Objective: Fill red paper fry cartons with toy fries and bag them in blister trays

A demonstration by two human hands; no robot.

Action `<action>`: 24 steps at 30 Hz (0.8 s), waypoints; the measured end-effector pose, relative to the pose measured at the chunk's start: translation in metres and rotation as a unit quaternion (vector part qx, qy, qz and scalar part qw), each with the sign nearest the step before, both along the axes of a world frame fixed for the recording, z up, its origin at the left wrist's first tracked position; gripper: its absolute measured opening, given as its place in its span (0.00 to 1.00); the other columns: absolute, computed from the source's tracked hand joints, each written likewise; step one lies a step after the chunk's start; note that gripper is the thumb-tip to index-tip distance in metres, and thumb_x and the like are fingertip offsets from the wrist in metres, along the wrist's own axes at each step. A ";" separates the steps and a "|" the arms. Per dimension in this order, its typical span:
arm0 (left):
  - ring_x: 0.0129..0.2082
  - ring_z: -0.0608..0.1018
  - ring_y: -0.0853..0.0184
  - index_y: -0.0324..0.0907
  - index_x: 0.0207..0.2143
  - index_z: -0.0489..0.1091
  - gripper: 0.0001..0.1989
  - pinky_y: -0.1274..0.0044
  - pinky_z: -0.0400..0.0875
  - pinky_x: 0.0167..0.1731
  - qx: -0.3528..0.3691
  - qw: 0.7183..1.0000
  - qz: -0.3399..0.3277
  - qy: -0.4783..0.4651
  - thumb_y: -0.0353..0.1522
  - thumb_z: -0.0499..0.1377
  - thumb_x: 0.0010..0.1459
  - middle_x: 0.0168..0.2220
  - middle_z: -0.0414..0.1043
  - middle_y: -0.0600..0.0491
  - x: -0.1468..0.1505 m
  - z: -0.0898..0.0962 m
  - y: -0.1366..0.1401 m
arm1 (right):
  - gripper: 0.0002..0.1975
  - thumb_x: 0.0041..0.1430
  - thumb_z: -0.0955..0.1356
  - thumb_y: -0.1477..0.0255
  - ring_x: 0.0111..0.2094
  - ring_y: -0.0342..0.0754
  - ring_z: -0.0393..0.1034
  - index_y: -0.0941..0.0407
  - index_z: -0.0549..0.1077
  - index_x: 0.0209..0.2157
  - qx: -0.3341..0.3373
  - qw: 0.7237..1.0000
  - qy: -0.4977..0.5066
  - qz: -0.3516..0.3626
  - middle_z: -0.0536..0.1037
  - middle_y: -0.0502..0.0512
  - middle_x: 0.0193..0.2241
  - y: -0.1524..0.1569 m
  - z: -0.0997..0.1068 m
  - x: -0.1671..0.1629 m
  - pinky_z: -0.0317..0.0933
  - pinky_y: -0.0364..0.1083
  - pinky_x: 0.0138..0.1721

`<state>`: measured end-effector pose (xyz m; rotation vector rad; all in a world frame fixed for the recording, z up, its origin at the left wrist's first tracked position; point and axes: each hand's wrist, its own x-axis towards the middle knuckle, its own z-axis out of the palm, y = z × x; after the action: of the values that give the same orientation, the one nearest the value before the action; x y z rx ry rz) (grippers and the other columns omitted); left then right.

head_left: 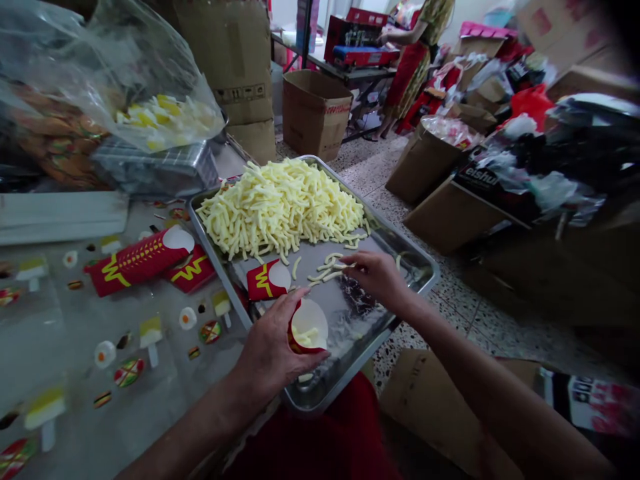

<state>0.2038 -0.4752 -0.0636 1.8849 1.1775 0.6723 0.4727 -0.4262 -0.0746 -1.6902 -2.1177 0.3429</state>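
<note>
Carton (311, 315) sits in the left hand (270, 343), fries (330, 267) at the right hand (379, 277).

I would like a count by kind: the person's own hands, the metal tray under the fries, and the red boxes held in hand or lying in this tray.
Hands (left hand, right hand): 2
Metal tray: 1
Red boxes (held box, lying box): 2
Total: 5

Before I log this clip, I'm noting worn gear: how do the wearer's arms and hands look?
The left hand and right hand are ungloved; the left forearm and right forearm show no sleeve or watch. Red cloth shows between them.
</note>
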 end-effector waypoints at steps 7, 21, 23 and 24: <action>0.58 0.76 0.55 0.46 0.64 0.61 0.45 0.64 0.70 0.59 0.033 0.998 0.048 -0.002 0.42 0.73 0.46 0.62 0.70 0.46 -0.018 0.004 0.014 | 0.10 0.61 0.68 0.76 0.33 0.45 0.72 0.53 0.83 0.38 -0.017 0.991 -0.127 0.023 0.81 0.54 0.38 0.012 0.011 0.007 0.55 0.44 0.32; 0.58 0.75 0.55 0.46 0.64 0.63 0.45 0.64 0.70 0.59 0.062 0.995 0.073 0.022 0.42 0.74 0.45 0.62 0.70 0.47 -0.029 0.003 0.020 | 0.13 0.56 0.71 0.75 0.36 0.47 0.72 0.53 0.81 0.43 -0.032 0.989 -0.078 0.125 0.81 0.52 0.34 0.023 0.014 -0.010 0.60 0.45 0.40; 0.58 0.75 0.55 0.47 0.64 0.63 0.45 0.64 0.70 0.59 0.051 0.996 0.066 0.030 0.42 0.74 0.44 0.62 0.70 0.48 -0.026 0.006 0.022 | 0.22 0.56 0.72 0.74 0.35 0.46 0.73 0.51 0.78 0.53 -0.066 0.984 -0.088 0.137 0.82 0.51 0.35 0.027 0.016 -0.013 0.60 0.44 0.38; 0.58 0.76 0.54 0.47 0.64 0.63 0.45 0.64 0.70 0.59 0.045 0.996 0.063 0.037 0.43 0.74 0.44 0.62 0.71 0.48 -0.024 0.008 0.023 | 0.24 0.55 0.72 0.74 0.34 0.46 0.73 0.51 0.77 0.55 -0.078 0.981 -0.100 0.146 0.82 0.50 0.35 0.029 0.016 -0.015 0.60 0.44 0.37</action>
<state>0.1796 -0.4518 -0.0553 1.9368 1.3433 0.7409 0.4575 -0.3967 -0.0582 -1.5499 -2.5565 0.4532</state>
